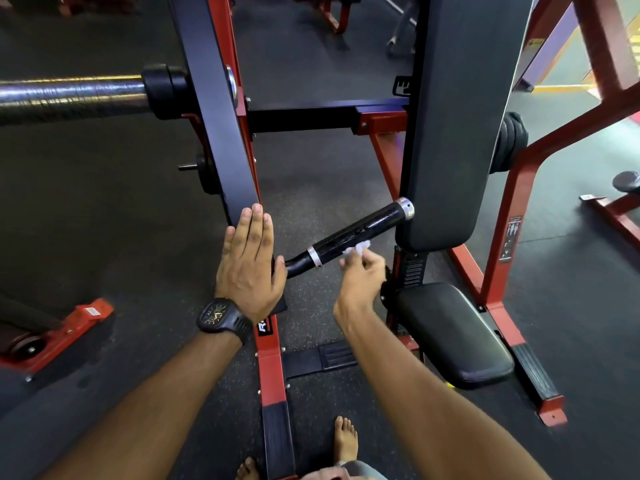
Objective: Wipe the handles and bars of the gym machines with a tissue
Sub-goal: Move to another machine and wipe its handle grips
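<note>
A black machine handle [360,233] with silver end rings slants up to the right from the lever arm [221,133], which is dark with red edges. My right hand [362,271] pinches a crumpled white tissue [356,248] against the handle's underside near its middle. My left hand [247,261], with a black watch on the wrist, lies flat with fingers straight against the lower end of the lever arm, just left of the handle's base.
A chrome weight sleeve [69,97] sticks out left from the arm. The black back pad [460,116] and seat pad [450,334] stand to the right, on a red frame [502,271]. My bare feet [344,441] are on dark rubber flooring beside the red base rail [273,379].
</note>
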